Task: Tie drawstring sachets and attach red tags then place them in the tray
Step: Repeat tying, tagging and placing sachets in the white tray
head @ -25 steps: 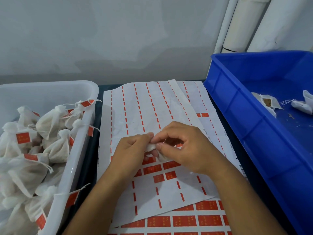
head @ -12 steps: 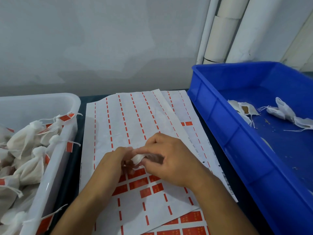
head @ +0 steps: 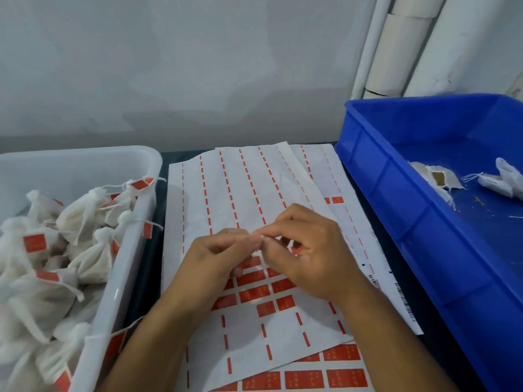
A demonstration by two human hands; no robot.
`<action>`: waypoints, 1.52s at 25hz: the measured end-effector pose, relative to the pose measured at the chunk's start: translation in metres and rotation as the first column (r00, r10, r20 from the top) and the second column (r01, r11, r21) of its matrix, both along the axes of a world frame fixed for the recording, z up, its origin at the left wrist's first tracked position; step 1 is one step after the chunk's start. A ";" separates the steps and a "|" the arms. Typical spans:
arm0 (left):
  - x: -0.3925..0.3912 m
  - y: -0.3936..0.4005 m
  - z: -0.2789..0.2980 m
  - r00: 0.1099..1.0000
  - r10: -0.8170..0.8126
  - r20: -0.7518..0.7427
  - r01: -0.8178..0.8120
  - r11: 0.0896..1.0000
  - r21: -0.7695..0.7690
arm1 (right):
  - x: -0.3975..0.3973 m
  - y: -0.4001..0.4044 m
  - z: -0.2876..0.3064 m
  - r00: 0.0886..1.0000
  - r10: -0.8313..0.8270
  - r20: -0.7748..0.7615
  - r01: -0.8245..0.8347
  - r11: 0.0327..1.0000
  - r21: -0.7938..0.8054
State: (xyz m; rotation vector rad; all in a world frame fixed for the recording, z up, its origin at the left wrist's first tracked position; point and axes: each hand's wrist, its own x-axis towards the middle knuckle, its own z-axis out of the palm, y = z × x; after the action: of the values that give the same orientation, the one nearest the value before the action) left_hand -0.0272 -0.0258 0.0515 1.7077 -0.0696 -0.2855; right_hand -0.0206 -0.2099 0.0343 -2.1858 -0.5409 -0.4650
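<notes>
Sachets (head: pixel 85 222), small white cloth bags tied shut with red paper tags, fill the white plastic tray (head: pixel 124 278) at the left edge of the dark table (head: pixel 147 278). Some tags hang over its rim. Beside it lie white paper sheets of red stickers (head: pixel 254 295), one on top of another, in the middle of the table. Above the sheets the left hand (head: pixel 218 258) and the right hand (head: pixel 314 258) meet, fingers curled. Together they pinch a small white bit (head: pixel 261 237), maybe string; the fingers hide most of it. A red tag (head: pixel 295 250) peeks out under the right fingers. At the right edge stands a big blue plastic bin (head: pixel 396 222) holding a few open white bags (head: pixel 435 179). White pipes (head: pixel 396 52) stand against the wall.
</notes>
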 end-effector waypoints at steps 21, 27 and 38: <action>-0.006 -0.015 -0.002 0.965 0.191 0.179 -0.194 0.981 -0.002 | -0.006 0.017 0.006 0.965 -0.186 -0.185 0.239 0.913 0.330; -0.004 -0.014 -0.004 0.959 0.240 0.148 -0.240 0.971 -0.016 | -0.006 0.020 0.005 0.965 -0.176 -0.193 0.227 0.930 0.288; -0.006 -0.017 -0.002 0.977 0.205 0.061 -0.201 0.978 -0.053 | -0.006 0.020 0.004 0.724 0.311 -0.616 0.254 0.710 0.657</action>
State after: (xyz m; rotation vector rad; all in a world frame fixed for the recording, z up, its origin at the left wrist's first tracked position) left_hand -0.0329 -0.0432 0.0493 1.6633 0.0492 -0.0742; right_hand -0.0261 -0.1894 0.0384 -1.4030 0.0556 0.1980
